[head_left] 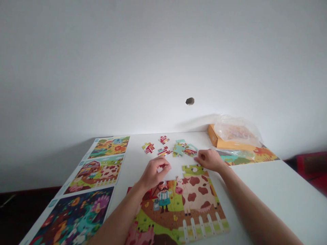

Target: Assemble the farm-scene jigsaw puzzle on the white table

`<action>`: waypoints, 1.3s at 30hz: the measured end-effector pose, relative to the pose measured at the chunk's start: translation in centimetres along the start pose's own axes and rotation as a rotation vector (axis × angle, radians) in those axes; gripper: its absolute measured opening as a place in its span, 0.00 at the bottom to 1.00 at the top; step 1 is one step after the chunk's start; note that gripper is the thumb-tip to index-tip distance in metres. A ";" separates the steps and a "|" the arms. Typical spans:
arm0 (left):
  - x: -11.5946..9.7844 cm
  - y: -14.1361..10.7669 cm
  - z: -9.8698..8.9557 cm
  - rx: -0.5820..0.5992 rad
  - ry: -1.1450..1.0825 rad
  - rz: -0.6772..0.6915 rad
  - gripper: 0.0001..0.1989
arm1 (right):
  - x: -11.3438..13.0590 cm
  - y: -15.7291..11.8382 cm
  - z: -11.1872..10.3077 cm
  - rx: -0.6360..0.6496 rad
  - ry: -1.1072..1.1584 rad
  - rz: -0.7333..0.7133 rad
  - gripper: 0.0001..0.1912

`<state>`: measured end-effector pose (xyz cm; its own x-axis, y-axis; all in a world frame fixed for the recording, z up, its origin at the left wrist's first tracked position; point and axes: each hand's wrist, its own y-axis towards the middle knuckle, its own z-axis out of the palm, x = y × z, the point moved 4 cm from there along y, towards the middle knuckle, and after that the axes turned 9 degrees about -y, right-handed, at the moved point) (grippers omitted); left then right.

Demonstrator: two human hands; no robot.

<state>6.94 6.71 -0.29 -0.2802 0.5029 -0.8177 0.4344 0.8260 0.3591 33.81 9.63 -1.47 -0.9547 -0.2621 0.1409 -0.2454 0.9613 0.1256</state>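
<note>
A jigsaw puzzle of a farm scene (178,207) lies partly assembled on the white table (276,190), showing a brown-spotted cow, a farmer and a white fence. My left hand (154,173) is curled just above the puzzle's upper edge, and I cannot tell whether its fingers hold anything. My right hand (209,160) rests to the right, its fingertips close to a green piece with a sheep (194,169) on the puzzle's top edge. Several loose puzzle pieces (163,148) lie scattered beyond both hands, some joined in small clusters.
Three printed picture sheets (94,173) line the table's left side. At the back right, a orange cardboard box (224,141) and a clear plastic bag (237,131) sit on another picture sheet (250,156). A white wall with a small hole (189,101) stands behind.
</note>
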 end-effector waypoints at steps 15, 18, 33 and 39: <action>2.8 0.3 -1.3 -0.095 0.059 -0.169 0.21 | 0.2 1.5 1.3 -0.066 0.365 -0.074 0.18; 3.0 0.3 -1.3 -0.095 0.056 -0.201 0.21 | 0.2 1.5 1.4 -0.068 0.377 -0.077 0.18; 3.9 0.4 -1.2 -0.050 0.006 -0.251 0.20 | 4.5 0.7 0.0 -0.010 0.143 -0.276 0.17; 3.8 0.4 -1.3 -0.090 -0.039 -0.268 0.19 | 6.9 0.2 0.0 0.029 0.030 -0.276 0.20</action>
<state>4.96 9.28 -2.68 -0.3409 0.2547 -0.9050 0.2714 0.9483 0.1647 27.18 7.99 -0.42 -0.8457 -0.5165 0.1340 -0.5007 0.8550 0.1356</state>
